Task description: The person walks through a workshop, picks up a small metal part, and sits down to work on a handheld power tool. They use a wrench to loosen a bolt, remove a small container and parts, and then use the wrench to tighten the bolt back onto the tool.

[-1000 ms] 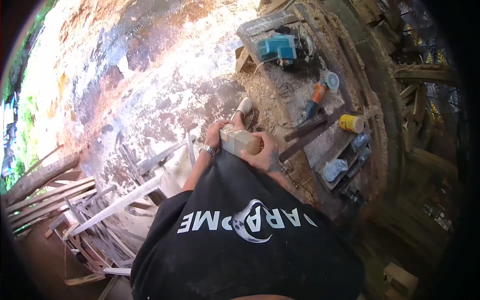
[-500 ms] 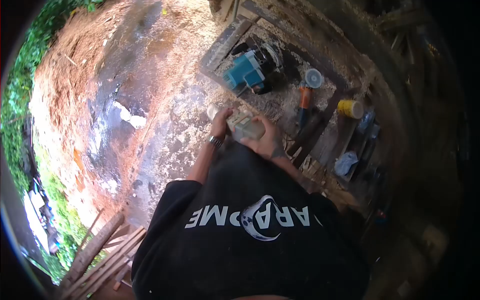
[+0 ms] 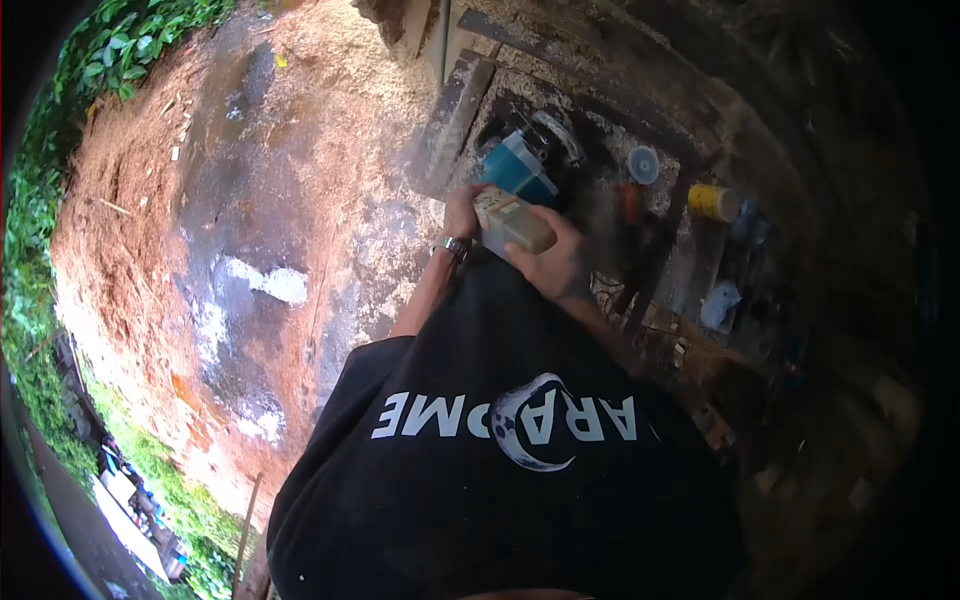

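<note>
A pale, blocky object [image 3: 512, 222] with a label on its upper face is held between my two hands in front of my chest. My left hand [image 3: 462, 212], with a metal watch at the wrist, grips its left end. Around its right side wrap the fingers of my right hand [image 3: 553, 255]. What exactly the object is, I cannot make out. Just beyond it lies a teal power tool [image 3: 518, 168] with a dark, round metal part. An orange tool [image 3: 629, 203], blurred, lies further right near a pale round disc [image 3: 643, 165].
A yellow container [image 3: 712, 203] and a crumpled clear plastic bag [image 3: 720, 303] are at the right. Wooden boards [image 3: 465, 112] frame the sawdust-strewn work area. Reddish ground [image 3: 140, 215] and a wet dark strip lie left, with green plants [image 3: 120, 45] beyond.
The view has shifted. The held object has turned and moved closer to the teal tool, now overlapping its near edge. Both hands still hold it.
</note>
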A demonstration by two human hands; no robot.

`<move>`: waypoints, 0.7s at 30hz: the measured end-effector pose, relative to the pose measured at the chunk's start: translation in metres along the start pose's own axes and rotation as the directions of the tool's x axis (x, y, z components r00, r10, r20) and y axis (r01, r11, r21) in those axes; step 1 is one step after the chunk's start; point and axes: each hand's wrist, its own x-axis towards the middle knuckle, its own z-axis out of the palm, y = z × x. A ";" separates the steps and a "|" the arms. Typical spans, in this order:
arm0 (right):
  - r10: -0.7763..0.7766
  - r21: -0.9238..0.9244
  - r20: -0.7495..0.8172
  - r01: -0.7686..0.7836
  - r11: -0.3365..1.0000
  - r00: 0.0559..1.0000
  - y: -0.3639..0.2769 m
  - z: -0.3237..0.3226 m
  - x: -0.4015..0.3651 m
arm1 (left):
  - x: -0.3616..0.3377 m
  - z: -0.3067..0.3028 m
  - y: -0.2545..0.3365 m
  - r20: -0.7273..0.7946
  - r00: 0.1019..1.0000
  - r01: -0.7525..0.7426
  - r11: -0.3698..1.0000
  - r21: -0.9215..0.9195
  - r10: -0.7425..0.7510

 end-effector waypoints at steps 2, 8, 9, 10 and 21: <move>0.007 -0.063 -0.042 -0.010 0.998 0.999 -0.013 0.007 0.007 | 0.014 -0.007 0.004 0.024 0.998 -0.063 0.994 0.085 0.061; 0.143 0.096 0.054 -0.147 0.984 0.988 -0.014 0.016 0.023 | 0.040 -0.035 -0.007 0.113 0.990 -0.103 0.976 0.191 0.082; 0.116 0.008 0.000 -0.116 0.993 0.993 -0.016 0.023 0.022 | 0.045 -0.039 -0.011 0.111 0.991 -0.092 0.977 0.194 0.072; 0.083 -0.080 -0.051 -0.087 0.993 0.995 -0.019 0.028 0.022 | 0.048 -0.039 -0.010 0.109 0.992 -0.083 0.977 0.198 0.062; 0.166 0.005 -0.080 -0.167 0.986 0.983 -0.002 0.015 0.029 | 0.071 -0.026 -0.005 0.164 0.973 -0.216 0.892 0.397 0.163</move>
